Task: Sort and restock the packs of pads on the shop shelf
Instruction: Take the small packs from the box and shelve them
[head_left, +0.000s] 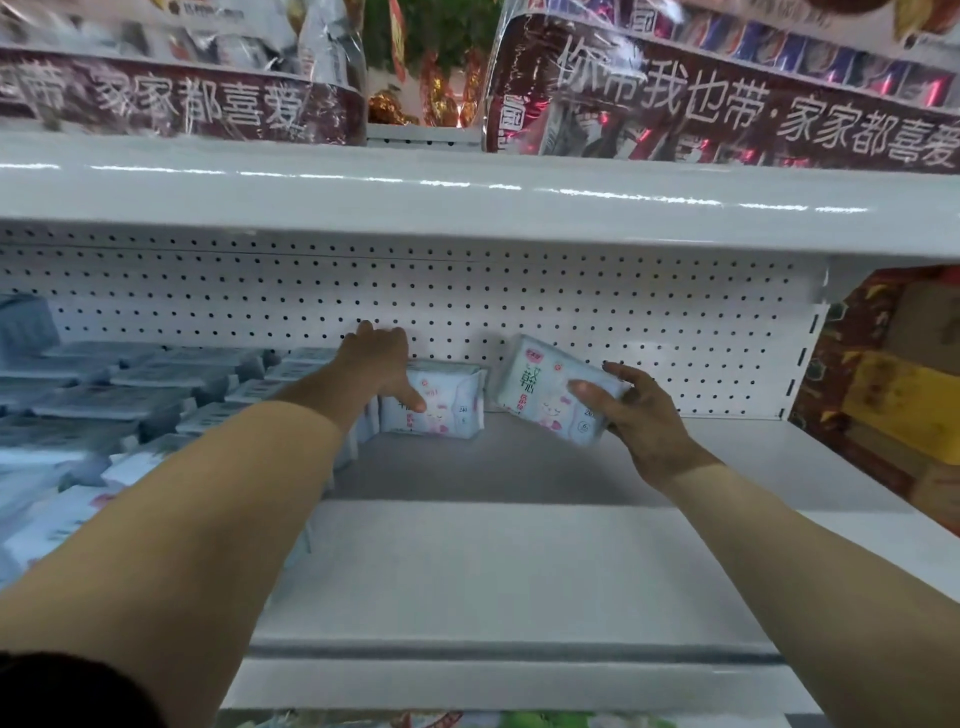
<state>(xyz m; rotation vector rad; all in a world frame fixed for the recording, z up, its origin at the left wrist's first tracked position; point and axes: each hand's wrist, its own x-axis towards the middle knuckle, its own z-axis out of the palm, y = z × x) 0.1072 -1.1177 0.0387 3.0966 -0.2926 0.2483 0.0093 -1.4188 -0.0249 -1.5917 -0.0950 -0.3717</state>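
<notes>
A pale blue pack of pads with a pink rabbit print (451, 404) stands upright at the back of the white shelf (519, 561), against the pegboard. My left hand (382, 364) rests over its top left corner, thumb on its front and fingers spread behind. A second, matching pack (545, 384) is tilted in the air just to the right, above the shelf. My right hand (641, 413) grips it from the right side, thumb across its front. Rows of similar packs (156, 395) fill the left part of the shelf.
A perforated white back panel (571, 312) closes the shelf behind. The upper shelf edge (467, 197) overhangs close above, carrying large dark red printed bags (727, 104). Cardboard boxes and red-yellow goods (893, 395) stand beyond the shelf's right end.
</notes>
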